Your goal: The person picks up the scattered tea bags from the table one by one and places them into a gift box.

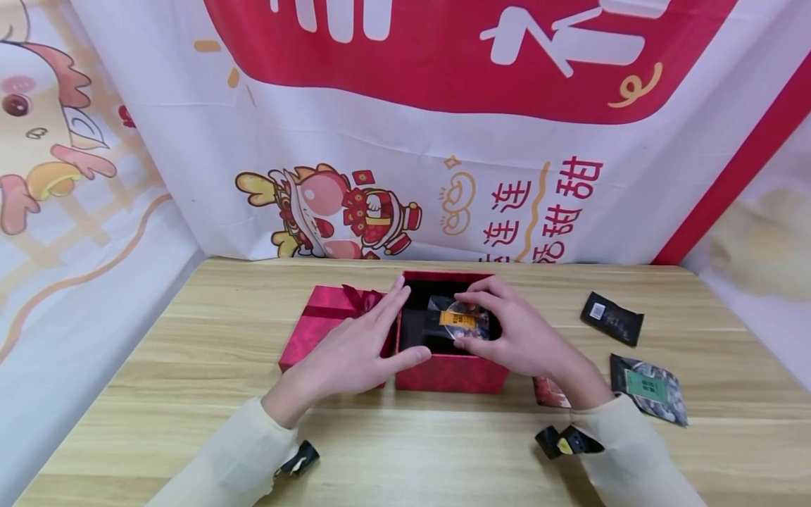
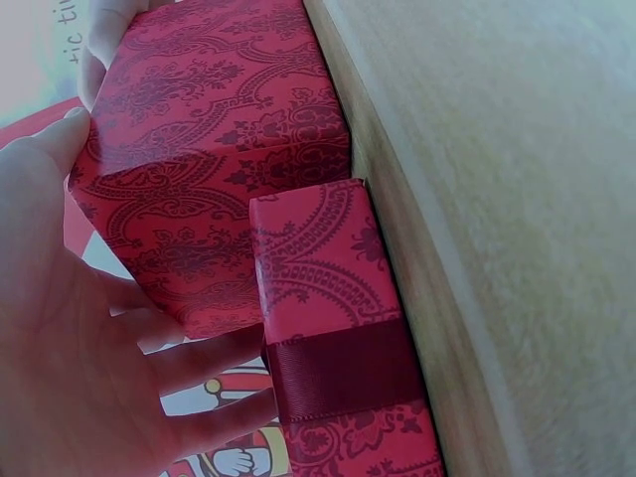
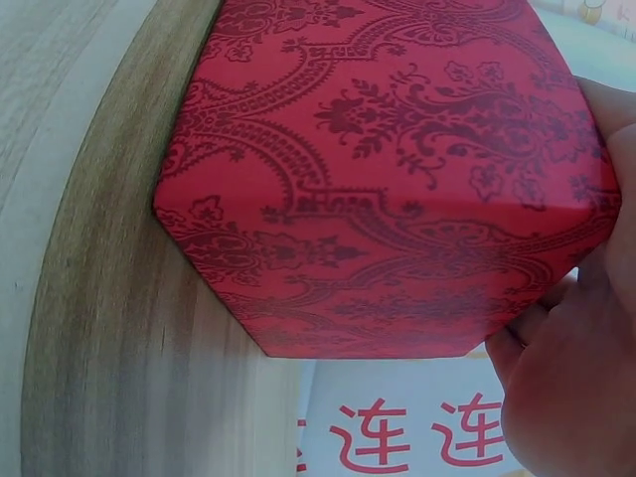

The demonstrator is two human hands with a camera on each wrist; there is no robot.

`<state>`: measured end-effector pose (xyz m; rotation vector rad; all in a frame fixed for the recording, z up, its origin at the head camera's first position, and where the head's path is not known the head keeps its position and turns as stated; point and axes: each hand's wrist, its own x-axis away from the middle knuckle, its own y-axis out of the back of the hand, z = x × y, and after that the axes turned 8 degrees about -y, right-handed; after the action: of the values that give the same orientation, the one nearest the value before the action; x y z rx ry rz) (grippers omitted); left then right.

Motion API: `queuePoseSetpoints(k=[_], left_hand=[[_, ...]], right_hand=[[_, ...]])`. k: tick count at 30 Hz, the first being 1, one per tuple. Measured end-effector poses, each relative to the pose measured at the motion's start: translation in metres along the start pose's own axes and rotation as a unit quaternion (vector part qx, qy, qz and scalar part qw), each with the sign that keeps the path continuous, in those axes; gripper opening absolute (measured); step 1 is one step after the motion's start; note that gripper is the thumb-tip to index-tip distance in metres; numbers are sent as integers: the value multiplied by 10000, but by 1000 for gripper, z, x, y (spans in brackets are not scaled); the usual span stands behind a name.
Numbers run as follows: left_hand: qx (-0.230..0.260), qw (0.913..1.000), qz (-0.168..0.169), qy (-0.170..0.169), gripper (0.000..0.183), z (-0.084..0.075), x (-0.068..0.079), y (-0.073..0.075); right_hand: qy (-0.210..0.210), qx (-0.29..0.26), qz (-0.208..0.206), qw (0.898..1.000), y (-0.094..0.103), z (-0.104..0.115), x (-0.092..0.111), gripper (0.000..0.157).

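A red patterned gift box (image 1: 451, 373) stands uncovered on the table, its inside black. My right hand (image 1: 521, 329) pinches a black packet (image 1: 457, 321) with an orange label between thumb and fingers, at the box's opening. Along the left rim lies my left hand (image 1: 355, 355), fingers straight and spread, its thumb over the front edge. The red lid (image 1: 319, 310) with a dark red ribbon bow sits left of the box, partly covered by that hand. In the right wrist view the box wall (image 3: 417, 119) hides the packet and most of the right hand's fingers.
On the wooden table (image 1: 456, 451) to the right lie a small black packet (image 1: 612, 319) with a barcode and a dark packet (image 1: 650, 389) with a green label. A red packet (image 1: 550, 393) is partly under the right forearm. A printed cloth (image 1: 443, 127) hangs behind.
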<state>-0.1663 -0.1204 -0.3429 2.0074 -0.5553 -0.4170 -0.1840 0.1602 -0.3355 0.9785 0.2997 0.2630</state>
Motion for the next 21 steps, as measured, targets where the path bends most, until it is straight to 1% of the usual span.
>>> queuePoseSetpoints(k=[7, 12, 21], left_hand=[[-41, 10000, -10, -10, 103, -1, 0, 0], [-88, 10000, -5, -1, 102, -1, 1, 0], [-81, 10000, -11, 24, 101, -2, 1, 0]], right_hand=[[-67, 91, 168, 9998, 1, 2, 0, 63], [-27, 189, 273, 9994, 1, 2, 0, 63], [-1, 291, 334, 9990, 1, 2, 0, 62]])
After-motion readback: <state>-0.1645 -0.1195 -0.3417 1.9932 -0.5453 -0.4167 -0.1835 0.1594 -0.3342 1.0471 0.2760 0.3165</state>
